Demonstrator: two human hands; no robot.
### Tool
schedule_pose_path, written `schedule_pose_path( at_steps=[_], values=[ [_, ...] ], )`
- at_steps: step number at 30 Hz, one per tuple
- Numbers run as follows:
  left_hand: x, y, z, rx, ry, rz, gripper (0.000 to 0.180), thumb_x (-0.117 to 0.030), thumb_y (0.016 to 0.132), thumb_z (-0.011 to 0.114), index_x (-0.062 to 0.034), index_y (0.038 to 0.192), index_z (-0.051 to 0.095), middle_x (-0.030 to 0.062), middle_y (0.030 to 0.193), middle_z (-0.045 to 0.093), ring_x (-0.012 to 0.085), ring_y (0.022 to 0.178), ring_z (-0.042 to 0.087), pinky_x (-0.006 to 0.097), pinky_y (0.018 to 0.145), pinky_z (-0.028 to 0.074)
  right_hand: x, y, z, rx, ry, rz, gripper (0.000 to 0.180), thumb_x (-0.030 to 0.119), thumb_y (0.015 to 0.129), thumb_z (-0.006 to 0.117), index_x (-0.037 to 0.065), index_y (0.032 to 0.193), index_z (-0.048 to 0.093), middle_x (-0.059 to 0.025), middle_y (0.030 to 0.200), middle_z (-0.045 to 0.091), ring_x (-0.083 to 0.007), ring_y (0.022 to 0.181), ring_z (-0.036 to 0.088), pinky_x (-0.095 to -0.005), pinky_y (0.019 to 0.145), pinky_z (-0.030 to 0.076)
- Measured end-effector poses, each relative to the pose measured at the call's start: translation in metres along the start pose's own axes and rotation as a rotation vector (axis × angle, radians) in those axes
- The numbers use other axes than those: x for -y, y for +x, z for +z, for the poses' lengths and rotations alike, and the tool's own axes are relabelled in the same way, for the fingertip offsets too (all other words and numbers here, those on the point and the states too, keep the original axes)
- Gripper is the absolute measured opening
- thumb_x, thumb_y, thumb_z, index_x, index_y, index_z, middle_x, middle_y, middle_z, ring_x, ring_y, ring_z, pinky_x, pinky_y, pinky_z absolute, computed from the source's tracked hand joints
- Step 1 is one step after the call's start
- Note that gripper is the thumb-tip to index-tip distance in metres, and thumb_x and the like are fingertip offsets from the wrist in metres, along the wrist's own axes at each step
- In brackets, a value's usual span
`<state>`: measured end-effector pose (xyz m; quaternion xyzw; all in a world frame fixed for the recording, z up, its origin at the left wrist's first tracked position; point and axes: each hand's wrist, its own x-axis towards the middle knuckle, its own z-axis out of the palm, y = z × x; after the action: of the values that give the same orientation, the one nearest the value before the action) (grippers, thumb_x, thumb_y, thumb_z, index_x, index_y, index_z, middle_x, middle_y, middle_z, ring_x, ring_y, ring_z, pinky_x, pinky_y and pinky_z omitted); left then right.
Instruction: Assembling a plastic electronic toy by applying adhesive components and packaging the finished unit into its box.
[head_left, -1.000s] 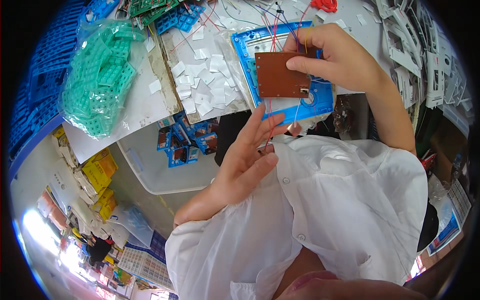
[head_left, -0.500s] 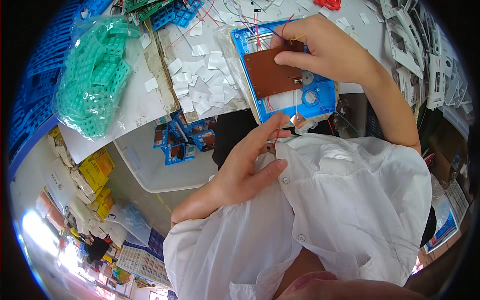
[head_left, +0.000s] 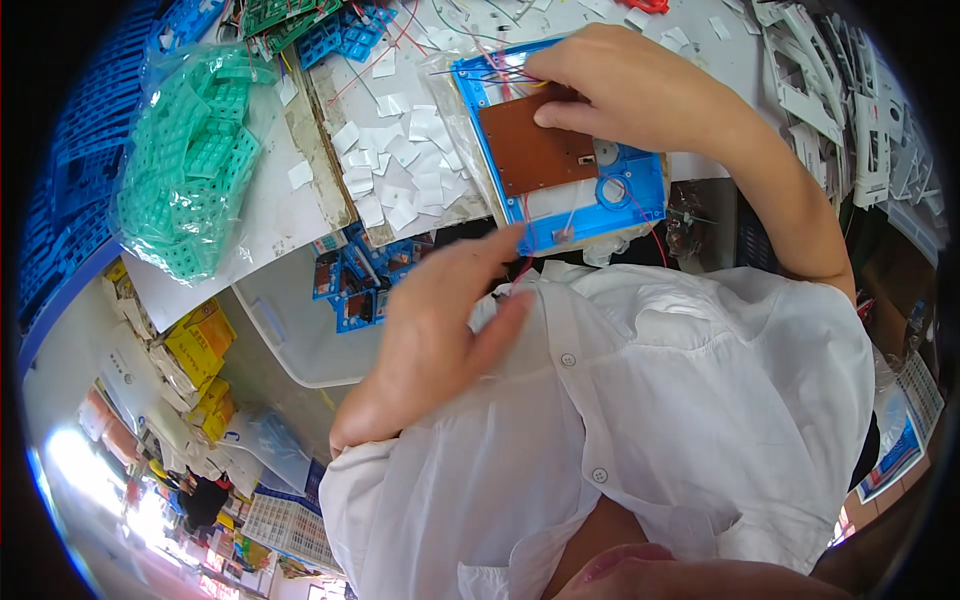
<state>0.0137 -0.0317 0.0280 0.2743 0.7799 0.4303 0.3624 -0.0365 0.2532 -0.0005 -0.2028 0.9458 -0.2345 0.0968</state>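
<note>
A blue plastic casing (head_left: 648,188) lies at the bench's near edge, with a brown circuit board (head_left: 530,150) over its left part. My right hand (head_left: 625,92) grips the board's upper right corner, thumb on its face and fingers curled at the far edge. Thin red, dark and yellow wires pass by these fingers. Inside the casing's right side sits a blue ring (head_left: 613,192). My left hand (head_left: 430,310), smeared by motion, is off the casing's lower left corner with thumb and fingers apart. A red wire runs close to its fingertips; I make out nothing held.
Many white paper squares (head_left: 405,165) lie left of the casing. Farther left is a clear bag of green keypads (head_left: 195,160). A bin (head_left: 290,335) below holds blue assembled units. White plastic parts (head_left: 820,125) are piled at right, green circuit boards (head_left: 290,22) at the back.
My left hand has moved left and slightly down, away from the casing's corner. The casing, board and right hand have shifted a little left.
</note>
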Motion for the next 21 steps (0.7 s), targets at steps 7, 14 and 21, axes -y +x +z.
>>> schedule_pose_path(
  at_steps=[7,14,21],
  values=[
    [0.014,0.054,-0.004,-0.170,0.774,0.447,0.062,-0.031,0.076,0.083,-0.0047,0.130,0.065,0.0105,0.133,0.063,0.0299,0.133,0.054,0.054,0.113,0.035,0.009,-0.002,-0.002,0.030,-0.059,0.097,0.028,0.023,0.087,0.076,0.002,0.103,0.068,-0.0164,0.096,0.069,-0.0387,0.087,0.066,-0.0451,0.078,0.052],
    [0.014,0.053,-0.006,-0.086,0.931,0.461,0.066,-0.046,0.084,0.075,-0.0017,0.131,0.065,0.0105,0.136,0.062,0.0252,0.139,0.051,0.053,0.117,0.029,0.020,-0.053,-0.002,-0.239,-0.062,-0.106,0.055,0.026,0.082,0.081,0.005,0.129,0.062,-0.0136,0.123,0.069,-0.0346,0.116,0.066,-0.0447,0.096,0.053],
    [0.016,0.051,-0.001,-0.087,0.965,0.443,0.067,-0.049,0.085,0.073,-0.0017,0.132,0.064,0.0113,0.138,0.061,0.0239,0.138,0.051,0.046,0.106,0.037,0.042,-0.061,0.022,-0.030,-0.217,-0.170,0.068,0.043,0.087,0.074,-0.002,0.136,0.061,-0.0135,0.150,0.054,-0.0302,0.144,0.042,-0.0472,0.118,0.034]
  ],
)
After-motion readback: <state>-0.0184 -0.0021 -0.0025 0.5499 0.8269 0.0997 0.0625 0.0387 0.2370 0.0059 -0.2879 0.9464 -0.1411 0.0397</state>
